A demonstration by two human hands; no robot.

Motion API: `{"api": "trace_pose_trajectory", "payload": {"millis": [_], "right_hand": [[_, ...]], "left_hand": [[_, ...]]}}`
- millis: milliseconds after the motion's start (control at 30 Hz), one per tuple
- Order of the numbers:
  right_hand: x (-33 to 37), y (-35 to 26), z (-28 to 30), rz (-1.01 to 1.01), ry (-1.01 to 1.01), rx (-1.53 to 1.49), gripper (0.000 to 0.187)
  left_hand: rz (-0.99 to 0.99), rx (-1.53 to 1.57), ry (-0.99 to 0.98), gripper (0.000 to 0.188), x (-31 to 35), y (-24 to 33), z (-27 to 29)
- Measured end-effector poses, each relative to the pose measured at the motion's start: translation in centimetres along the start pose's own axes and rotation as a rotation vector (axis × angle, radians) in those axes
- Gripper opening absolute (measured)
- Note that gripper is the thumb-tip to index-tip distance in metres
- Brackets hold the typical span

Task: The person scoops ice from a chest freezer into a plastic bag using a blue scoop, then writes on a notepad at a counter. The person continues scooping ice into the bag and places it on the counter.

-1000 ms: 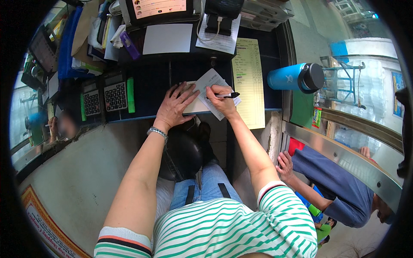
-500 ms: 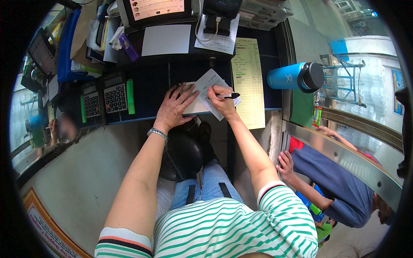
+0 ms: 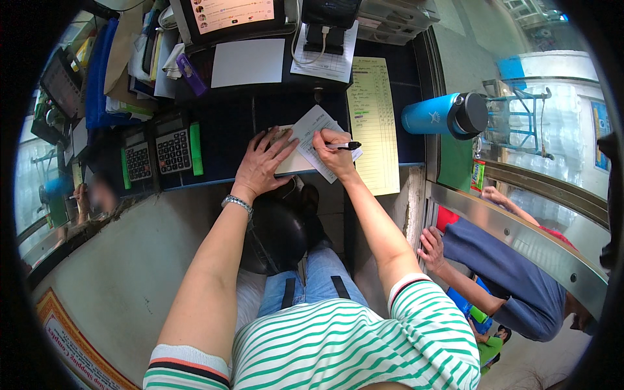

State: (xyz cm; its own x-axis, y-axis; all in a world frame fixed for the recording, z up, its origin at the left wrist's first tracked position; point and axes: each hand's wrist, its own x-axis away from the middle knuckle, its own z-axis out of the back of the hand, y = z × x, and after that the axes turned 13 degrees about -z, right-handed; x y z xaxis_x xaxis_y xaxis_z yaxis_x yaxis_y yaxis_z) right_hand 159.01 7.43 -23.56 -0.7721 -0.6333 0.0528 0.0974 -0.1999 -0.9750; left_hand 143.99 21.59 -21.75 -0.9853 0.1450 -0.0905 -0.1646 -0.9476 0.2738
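Observation:
My right hand (image 3: 333, 153) is closed around a black-and-white pen (image 3: 344, 145), resting on a small printed paper slip (image 3: 316, 127) that lies tilted on the dark desk. The pen's tip is hidden by my fingers. With fingers spread, my left hand (image 3: 262, 166) lies flat over a pale sheet (image 3: 296, 164) and touches the slip's left edge. Right of the slip is a long yellow lined sheet (image 3: 375, 130) with handwritten rows. A plain white sheet (image 3: 247, 62) lies farther back.
A calculator (image 3: 173, 148) and a green highlighter (image 3: 196, 148) are at left, below upright folders (image 3: 101, 78). A screen (image 3: 234, 13) stands at the back. On the right, a blue bottle (image 3: 432, 116) lies by the window; another person's hand (image 3: 431, 248) rests near my right elbow.
Both hands keep almost the same places, the right still on the pen. The view has shifted very slightly. At far right, the person beyond the window has moved a little.

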Motion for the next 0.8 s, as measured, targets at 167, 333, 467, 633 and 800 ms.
{"api": "trace_pose_trajectory", "payload": {"millis": [167, 333, 467, 633, 800], "right_hand": [[-0.1, -0.1, 0.1, 0.027, 0.000, 0.044, 0.041], [0.0, -0.2, 0.1, -0.006, 0.005, 0.033, 0.040], [0.0, -0.2, 0.1, 0.015, -0.013, 0.022, 0.040], [-0.5, -0.1, 0.6, 0.010, 0.046, 0.010, 0.038], [-0.9, 0.3, 1.5, -0.068, -0.073, -0.035, 0.040]], "left_hand": [[0.000, -0.005, -0.013, 0.089, 0.0, -0.1, 0.0], [-0.009, -0.014, -0.003, 0.089, 0.1, -0.1, -0.1], [-0.010, -0.011, 0.000, 0.089, 0.0, -0.1, 0.0], [-0.010, -0.018, -0.007, 0.090, -0.1, -0.2, 0.1], [-0.008, 0.001, -0.002, 0.090, 0.0, 0.0, 0.1]]}}
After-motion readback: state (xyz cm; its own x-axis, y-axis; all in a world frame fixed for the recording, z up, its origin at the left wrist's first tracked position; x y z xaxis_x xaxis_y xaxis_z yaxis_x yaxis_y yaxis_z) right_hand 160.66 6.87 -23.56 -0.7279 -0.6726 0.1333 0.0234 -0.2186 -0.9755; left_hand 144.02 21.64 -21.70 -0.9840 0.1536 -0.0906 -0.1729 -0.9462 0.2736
